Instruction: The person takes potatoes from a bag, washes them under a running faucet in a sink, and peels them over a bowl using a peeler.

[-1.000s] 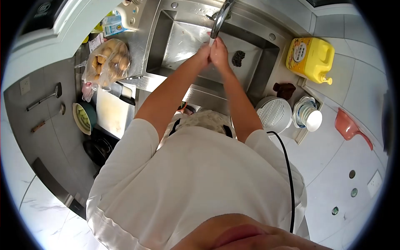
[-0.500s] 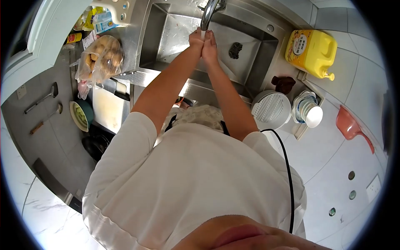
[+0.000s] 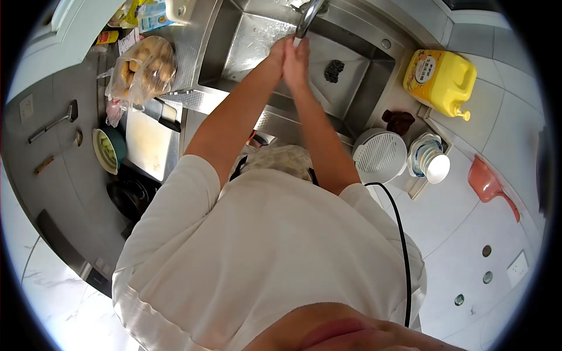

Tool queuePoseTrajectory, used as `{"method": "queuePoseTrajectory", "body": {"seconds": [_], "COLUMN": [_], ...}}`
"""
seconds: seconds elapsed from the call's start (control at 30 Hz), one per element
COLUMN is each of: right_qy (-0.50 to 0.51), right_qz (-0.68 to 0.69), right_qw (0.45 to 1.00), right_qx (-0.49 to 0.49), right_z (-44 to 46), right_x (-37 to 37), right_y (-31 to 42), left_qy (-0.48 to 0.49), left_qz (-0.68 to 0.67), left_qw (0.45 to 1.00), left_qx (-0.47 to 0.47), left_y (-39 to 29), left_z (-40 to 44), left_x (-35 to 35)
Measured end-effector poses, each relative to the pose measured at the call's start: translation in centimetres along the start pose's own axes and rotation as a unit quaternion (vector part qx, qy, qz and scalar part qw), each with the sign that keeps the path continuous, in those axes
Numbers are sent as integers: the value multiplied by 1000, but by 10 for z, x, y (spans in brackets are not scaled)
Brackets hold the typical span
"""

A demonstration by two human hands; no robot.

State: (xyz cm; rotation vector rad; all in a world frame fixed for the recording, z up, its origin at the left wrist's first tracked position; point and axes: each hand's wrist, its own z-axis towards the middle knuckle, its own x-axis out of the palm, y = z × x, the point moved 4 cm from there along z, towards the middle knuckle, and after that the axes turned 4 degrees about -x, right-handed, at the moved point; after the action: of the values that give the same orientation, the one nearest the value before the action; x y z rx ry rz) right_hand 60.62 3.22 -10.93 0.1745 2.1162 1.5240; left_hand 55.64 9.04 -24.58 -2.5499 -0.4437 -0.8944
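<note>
My left hand (image 3: 277, 54) and my right hand (image 3: 297, 58) press together under the tip of the curved metal faucet (image 3: 307, 21), over the steel sink (image 3: 249, 44). Water appears to run from the faucet onto them. Their fingers are small and partly hidden by each other, so I cannot make out how they are bent or whether anything lies between the palms. A dark scouring pad (image 3: 334, 71) lies on the sink floor to the right of my hands.
Left of the sink sit a bag of potatoes (image 3: 153, 65), a cutting board (image 3: 147, 143) and a green bowl (image 3: 109, 151). On the right are a yellow jug (image 3: 439, 81), a white colander (image 3: 380, 157), stacked bowls (image 3: 434, 167) and a pink scoop (image 3: 486, 180).
The view has shifted slightly. My hands stay together at the faucet, rubbing a little against each other, with the fingers in a slightly different position.
</note>
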Motion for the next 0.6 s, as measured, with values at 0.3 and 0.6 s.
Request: {"method": "queuePoseTrajectory", "body": {"seconds": [0.3,0.6], "right_qy": [177,145], "right_qz": [78,-37], "right_qw": [980,966], "right_qx": [-46,-210], "right_z": [117,162], "right_x": [-3,20], "right_y": [-68,-36], "left_qy": [84,53], "left_qz": [-100,-111], "left_qw": [960,987], "left_qx": [-248,-105], "left_y": [4,-13], "left_z": [-45,-70], "left_x": [35,20]}}
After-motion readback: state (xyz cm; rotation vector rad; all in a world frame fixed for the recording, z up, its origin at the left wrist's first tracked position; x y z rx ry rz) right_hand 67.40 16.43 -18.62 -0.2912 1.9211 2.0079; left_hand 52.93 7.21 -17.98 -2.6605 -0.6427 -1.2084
